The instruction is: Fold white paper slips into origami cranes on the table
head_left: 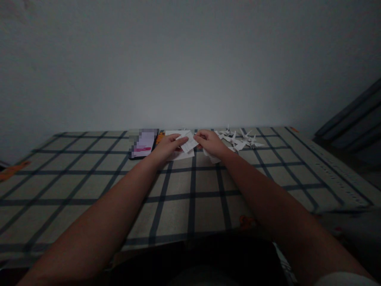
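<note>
Between my two hands is a small folded piece of white paper (188, 143), held up above the table. My left hand (170, 146) grips its left side, the thumb lying on top. At the paper's right corner, my right hand (208, 142) pinches the edge with thumb and fingertips. Flat white sheets (182, 155) lie beneath my left hand. Another white paper piece (212, 158) shows under my right hand, partly hidden by it. Several folded paper cranes (238, 141) rest just right of my right hand.
A phone (143, 149) with a lit, partly blurred screen lies left of my left hand. The table has a checked cloth (178, 206) with dark lines. Behind it rises a plain wall (184, 63), and dark draped fabric (354, 107) hangs at far right.
</note>
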Motion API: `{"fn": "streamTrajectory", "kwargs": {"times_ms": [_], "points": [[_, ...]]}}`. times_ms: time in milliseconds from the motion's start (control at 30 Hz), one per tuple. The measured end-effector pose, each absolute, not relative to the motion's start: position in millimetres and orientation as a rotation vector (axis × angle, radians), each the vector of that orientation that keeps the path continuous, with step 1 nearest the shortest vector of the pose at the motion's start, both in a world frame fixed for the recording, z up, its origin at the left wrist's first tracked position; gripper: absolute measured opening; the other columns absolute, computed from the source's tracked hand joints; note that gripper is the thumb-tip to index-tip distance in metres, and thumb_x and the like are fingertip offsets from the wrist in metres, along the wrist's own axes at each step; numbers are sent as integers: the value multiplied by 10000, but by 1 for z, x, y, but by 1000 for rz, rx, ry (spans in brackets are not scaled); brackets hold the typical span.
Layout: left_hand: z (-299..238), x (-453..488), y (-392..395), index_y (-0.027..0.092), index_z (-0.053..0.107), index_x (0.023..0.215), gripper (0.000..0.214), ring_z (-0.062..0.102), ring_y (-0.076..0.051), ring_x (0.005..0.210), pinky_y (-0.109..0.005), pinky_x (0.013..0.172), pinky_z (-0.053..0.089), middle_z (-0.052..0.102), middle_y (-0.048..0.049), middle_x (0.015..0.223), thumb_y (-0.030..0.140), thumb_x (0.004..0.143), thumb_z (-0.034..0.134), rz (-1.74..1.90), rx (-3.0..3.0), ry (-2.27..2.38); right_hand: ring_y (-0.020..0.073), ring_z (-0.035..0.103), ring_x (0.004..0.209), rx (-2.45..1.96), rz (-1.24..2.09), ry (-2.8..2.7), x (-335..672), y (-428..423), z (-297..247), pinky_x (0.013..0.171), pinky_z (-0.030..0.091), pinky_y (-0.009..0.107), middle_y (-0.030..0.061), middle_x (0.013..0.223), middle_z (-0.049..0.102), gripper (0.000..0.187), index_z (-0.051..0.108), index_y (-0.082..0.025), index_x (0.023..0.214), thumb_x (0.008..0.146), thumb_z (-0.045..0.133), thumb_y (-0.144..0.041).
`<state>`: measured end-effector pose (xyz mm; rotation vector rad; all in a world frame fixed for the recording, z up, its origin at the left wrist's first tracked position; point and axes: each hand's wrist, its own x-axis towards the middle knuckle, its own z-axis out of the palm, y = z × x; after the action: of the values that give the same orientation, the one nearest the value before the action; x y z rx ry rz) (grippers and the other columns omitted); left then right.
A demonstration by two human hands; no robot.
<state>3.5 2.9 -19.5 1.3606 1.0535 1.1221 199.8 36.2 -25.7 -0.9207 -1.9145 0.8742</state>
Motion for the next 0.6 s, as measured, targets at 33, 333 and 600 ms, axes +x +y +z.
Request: {"fn": "streamTrajectory", "kwargs": {"times_ms": [33, 333, 600], "points": [[-19, 4, 3, 116, 725, 869, 428, 651, -166, 725, -269, 681, 477, 723, -88, 845, 481, 668, 822, 1118, 1349, 1049, 126, 545, 621, -925, 873, -1913, 200, 36, -26, 588, 400, 253, -14, 670, 572, 215, 584, -168, 769, 887, 536, -341], [-13, 2, 2, 134, 677, 722, 209, 543, -125, 522, -236, 519, 392, 624, -20, 587, 329, 686, 742, 1190, 1318, 1254, 128, 564, 750, -810, 635, -2079, 199, 32, -23, 708, 474, 278, 53, 1031, 640, 490, 610, -196, 1245, 793, 752, -324], [-17, 6, 3, 153, 649, 618, 174, 492, -101, 462, -218, 476, 368, 583, -6, 540, 266, 741, 699, 1139, 1219, 1234, 152, 605, 806, -799, 513, -2210, 201, 31, -23, 774, 467, 290, 56, 930, 691, 283, 741, -185, 1042, 853, 712, -393]]}}
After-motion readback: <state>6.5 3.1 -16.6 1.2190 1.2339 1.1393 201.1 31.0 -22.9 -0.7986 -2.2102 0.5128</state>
